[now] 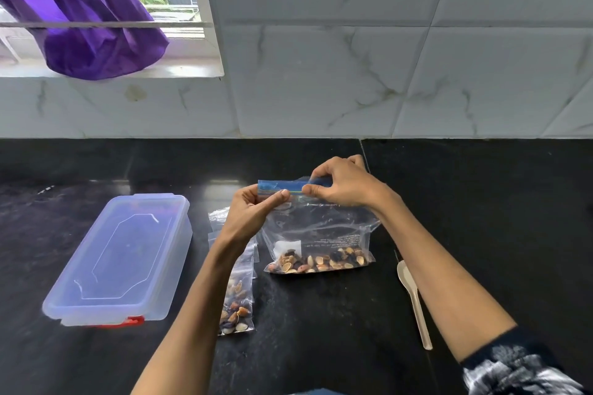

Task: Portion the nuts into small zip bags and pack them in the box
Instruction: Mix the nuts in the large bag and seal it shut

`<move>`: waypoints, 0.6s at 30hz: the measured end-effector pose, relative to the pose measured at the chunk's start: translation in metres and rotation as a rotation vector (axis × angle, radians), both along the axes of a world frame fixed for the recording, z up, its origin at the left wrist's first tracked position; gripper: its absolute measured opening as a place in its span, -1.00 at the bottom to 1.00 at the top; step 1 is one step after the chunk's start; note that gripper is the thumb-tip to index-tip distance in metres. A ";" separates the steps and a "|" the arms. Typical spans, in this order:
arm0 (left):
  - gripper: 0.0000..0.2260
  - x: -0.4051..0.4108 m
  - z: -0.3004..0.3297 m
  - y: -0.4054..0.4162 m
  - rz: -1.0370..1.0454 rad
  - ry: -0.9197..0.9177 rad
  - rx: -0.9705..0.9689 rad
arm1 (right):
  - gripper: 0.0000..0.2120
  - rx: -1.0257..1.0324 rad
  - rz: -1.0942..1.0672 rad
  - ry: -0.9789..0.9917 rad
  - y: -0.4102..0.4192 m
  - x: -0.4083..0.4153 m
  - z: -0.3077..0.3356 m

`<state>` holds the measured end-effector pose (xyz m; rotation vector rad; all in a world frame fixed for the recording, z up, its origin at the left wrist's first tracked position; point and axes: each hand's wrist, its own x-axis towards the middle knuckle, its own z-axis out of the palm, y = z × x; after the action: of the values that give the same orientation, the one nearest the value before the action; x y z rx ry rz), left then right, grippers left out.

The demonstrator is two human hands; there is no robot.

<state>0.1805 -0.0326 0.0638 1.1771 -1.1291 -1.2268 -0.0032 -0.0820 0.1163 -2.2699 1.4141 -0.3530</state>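
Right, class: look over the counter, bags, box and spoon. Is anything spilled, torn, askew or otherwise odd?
Nothing stands out. No nuts lie loose on the counter; they sit inside the large zip bag and the small zip bag. The box is lidded and the spoon lies flat.

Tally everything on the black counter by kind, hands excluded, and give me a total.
Large zip bag of nuts, pinched at its blue strip by the left hand and right hand: 1
Small zip bag with nuts: 1
Empty small zip bags, overlapping, count unclear: at least 2
Lidded plastic box: 1
Spoon: 1
Total: at least 6
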 end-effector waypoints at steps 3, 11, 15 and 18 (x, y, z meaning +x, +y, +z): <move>-0.95 -0.001 0.006 -0.002 -0.033 -0.059 0.025 | -0.75 -0.044 0.027 0.004 0.003 0.000 -0.001; -0.95 -0.005 0.010 -0.005 -0.032 -0.139 0.049 | -0.70 -0.061 0.021 0.008 0.001 -0.006 0.001; -0.93 -0.002 0.013 -0.007 -0.020 -0.216 0.067 | -0.74 -0.041 -0.017 0.030 -0.001 -0.013 -0.007; -0.89 0.002 0.022 -0.007 -0.063 -0.343 0.036 | -0.79 -0.105 -0.009 0.021 -0.001 -0.012 -0.007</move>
<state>0.1829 -0.0394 0.0860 1.4262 -1.4096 -1.1220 -0.0156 -0.0828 0.1097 -2.3579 1.4488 -0.4163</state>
